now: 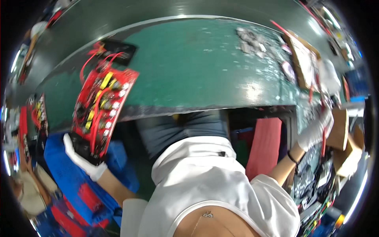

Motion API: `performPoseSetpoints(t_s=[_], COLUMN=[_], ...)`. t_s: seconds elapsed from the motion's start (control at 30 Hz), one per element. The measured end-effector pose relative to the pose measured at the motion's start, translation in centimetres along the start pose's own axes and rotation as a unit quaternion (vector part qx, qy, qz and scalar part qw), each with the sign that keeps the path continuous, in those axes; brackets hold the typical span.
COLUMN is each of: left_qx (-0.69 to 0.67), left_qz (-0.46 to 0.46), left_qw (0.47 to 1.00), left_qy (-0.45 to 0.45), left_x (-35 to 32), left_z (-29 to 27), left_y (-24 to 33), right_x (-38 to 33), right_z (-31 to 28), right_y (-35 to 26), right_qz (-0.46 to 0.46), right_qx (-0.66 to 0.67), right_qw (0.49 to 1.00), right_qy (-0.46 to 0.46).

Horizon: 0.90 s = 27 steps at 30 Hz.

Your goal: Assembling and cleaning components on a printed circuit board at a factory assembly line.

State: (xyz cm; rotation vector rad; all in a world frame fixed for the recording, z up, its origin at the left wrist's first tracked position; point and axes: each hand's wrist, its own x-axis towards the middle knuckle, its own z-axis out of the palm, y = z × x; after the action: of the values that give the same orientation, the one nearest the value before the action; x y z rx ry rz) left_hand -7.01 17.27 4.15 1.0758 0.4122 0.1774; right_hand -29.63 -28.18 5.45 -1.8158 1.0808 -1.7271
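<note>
My left hand [81, 160], in a white glove, grips the near end of a red circuit board [103, 108]. Yellow-wrapped parts, a row of silvery round parts and red wires crowd this board, which lies tilted over the left front edge of the bench. A black piece [120, 51] with red wires sits at the board's far end. Out to the right, my right hand [318, 130], also gloved in white, reaches over the bench's right side. Its fingers are blurred among thin red pieces, so what they hold, if anything, does not show.
The green bench top [185, 67] spreads ahead. Small grey parts [252, 41] lie at its far right, near a cardboard box [304, 59]. Another carton [337, 128] stands beside my right hand. A blue bin [65, 170] is below left; a red-pink block [265, 144] is right of my lap.
</note>
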Motion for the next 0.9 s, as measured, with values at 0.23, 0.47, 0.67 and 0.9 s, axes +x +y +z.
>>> performPoseSetpoints(t_s=[0.23, 0.47, 0.67, 0.9], left_qx=[-0.003, 0.199, 0.193, 0.078], left_qz=[0.025, 0.263, 0.244, 0.038], left_qw=[0.999, 0.943, 0.949, 0.996], left_qy=[0.022, -0.040, -0.055, -0.031], left_x=[0.7, 2.3, 2.0, 1.0], left_z=[-1.5, -5.6, -5.8, -4.6], left_y=[-2.2, -4.3, -3.9, -1.9], right_x=[3.2, 6.8, 7.6, 3.3], right_z=[1.4, 3.4, 2.5, 3.3], right_y=[1.7, 4.5, 3.3, -5.9], right_qz=[-0.193, -0.268, -0.240, -0.314], right_qx=[-0.171, -0.293, -0.395, -0.289], right_qw=[0.959, 0.870, 0.819, 0.897], right_qy=[-0.115, -0.292, -0.339, -0.118])
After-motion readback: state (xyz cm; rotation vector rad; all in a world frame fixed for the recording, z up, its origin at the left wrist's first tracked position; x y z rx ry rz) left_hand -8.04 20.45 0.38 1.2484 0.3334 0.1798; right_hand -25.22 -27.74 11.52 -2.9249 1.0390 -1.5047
